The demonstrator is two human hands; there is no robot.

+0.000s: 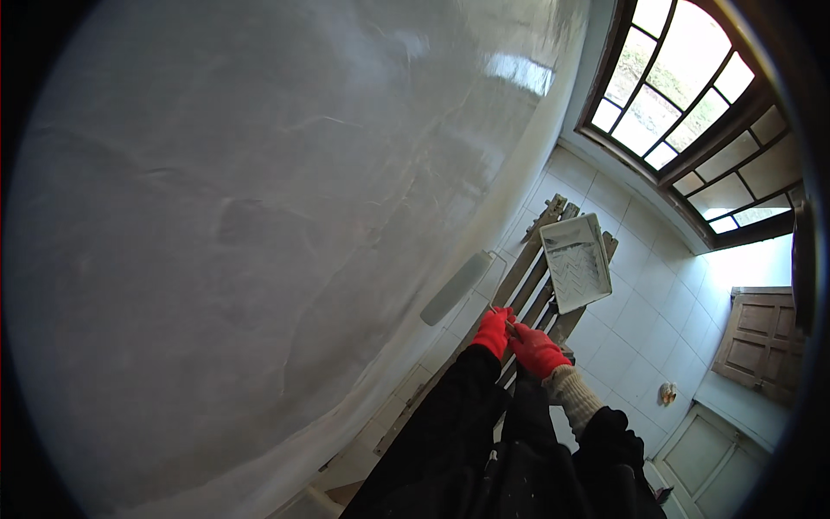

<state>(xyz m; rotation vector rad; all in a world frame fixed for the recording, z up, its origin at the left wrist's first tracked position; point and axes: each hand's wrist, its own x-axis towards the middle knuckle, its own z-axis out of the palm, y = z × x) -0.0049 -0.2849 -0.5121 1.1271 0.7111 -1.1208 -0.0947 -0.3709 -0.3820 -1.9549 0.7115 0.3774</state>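
Observation:
Both hands wear red gloves. My left hand (493, 333) is closed round the paint roller's wire frame, near the handle. Just behind and to its right, my right hand (534, 351) is closed too, gripping the same roller's handle, which is mostly hidden by the gloves. The roller's pale grey sleeve (456, 288) points up and left, close to the large grey wall. Whether the sleeve touches that wall, I cannot tell. Right of the roller, a white paint tray (575, 262) with wet-looking paint smears rests on wooden slats.
A slatted wooden bench or platform (525, 275) runs beneath me, above the white tiled floor (638, 333). The smooth, shiny grey wall (259, 216) fills the left. At right are a barred window (683, 95), a brown wooden cabinet (752, 342) and a pale door (705, 458).

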